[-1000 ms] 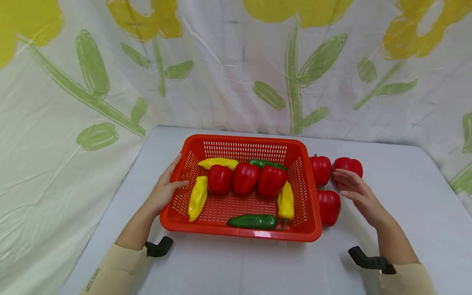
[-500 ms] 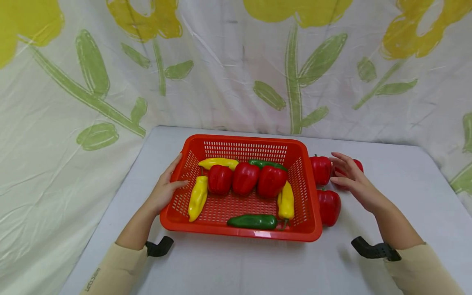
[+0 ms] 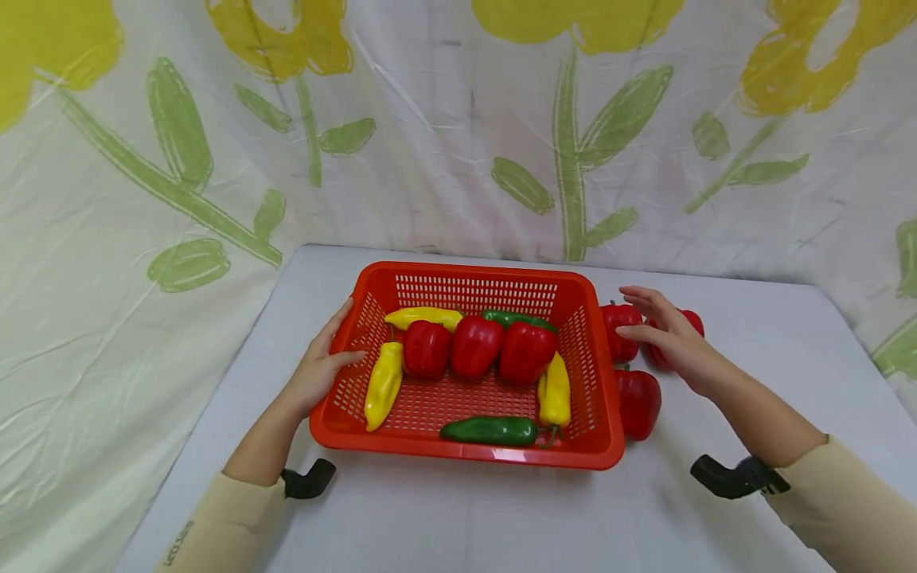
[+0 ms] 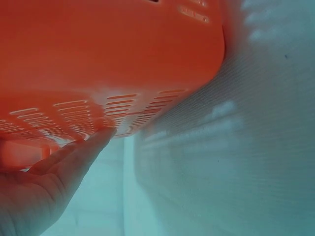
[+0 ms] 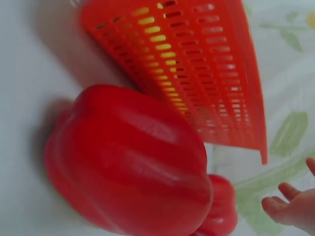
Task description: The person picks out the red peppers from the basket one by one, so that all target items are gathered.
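Observation:
My left hand (image 3: 318, 370) grips the left rim of a red plastic basket (image 3: 466, 452), thumb over the inside, fingers along the slotted outer wall (image 4: 74, 115). My right hand (image 3: 666, 334), fingers apart and holding nothing, hovers over the loose red bell peppers right of the basket. It partly covers the back left bell pepper (image 3: 619, 348) and the back right bell pepper (image 3: 692, 321). The front bell pepper (image 3: 639, 404) stands close to the basket wall and looms large in the right wrist view. In that view the right fingers (image 5: 290, 191) are apart from the peppers.
Inside the basket, red bell peppers (image 3: 476, 348) lie in a row. Around them are yellow peppers (image 3: 384, 382) and green peppers (image 3: 490, 430). The basket rests on a white table (image 3: 458, 517). A flowered cloth (image 3: 444, 159) hangs behind the table.
My right hand has moved left, from the back right bell pepper to above the back left one. The left hand and basket have stayed in place.

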Available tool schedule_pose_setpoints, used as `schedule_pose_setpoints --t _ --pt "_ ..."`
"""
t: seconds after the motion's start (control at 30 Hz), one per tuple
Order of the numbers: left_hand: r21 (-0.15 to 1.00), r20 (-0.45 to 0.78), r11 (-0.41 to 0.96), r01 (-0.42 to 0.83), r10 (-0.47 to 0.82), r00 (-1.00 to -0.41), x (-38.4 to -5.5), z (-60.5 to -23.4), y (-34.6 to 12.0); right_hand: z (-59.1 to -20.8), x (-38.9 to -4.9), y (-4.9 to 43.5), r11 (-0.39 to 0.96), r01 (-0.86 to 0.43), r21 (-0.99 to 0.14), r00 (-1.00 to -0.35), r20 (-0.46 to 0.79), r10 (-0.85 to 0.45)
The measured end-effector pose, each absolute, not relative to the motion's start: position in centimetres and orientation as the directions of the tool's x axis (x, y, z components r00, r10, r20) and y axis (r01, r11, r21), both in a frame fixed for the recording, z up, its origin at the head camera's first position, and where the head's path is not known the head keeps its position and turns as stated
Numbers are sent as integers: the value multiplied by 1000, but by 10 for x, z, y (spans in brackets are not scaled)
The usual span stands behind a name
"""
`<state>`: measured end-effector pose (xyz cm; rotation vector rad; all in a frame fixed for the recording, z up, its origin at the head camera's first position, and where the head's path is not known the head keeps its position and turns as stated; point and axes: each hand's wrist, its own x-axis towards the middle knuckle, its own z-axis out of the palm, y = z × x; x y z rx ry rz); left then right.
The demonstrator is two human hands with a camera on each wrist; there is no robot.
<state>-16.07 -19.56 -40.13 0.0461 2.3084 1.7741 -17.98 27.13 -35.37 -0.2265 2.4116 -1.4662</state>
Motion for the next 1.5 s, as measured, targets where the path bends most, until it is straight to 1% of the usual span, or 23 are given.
schedule_pose_setpoints --t 0.37,0.6,0.73,0.93,1.13,1.33,1.5 --pt "956 -177 262 -131 160 -971 -159 -403 -196 -332 -185 246 473 108 -874 -910 -278 -306" --pt "957 -181 255 -137 159 -970 -159 -402 -197 -325 -192 224 475 128 -871 -862 -335 -381" --pt "959 -177 252 -133 161 -971 -160 -402 -196 -322 -196 211 526 148 -837 -835 -391 -388" --pt "959 -168 257 -123 162 -972 -161 -402 -196 -316 -203 191 604 133 -786 -809 -438 -392" --pt "960 -164 256 -119 166 -972 -161 -401 -196 -319 -209 180 632 144 -762 -774 -484 -408" --pt "957 -166 262 -120 162 -973 -161 -400 -196 -329 -212 171 622 221 -751 -705 -564 -430" --pt "958 -165 262 -118 165 -972 -162 -402 -195 -340 -214 160 624 285 -728 -676 -614 -408"
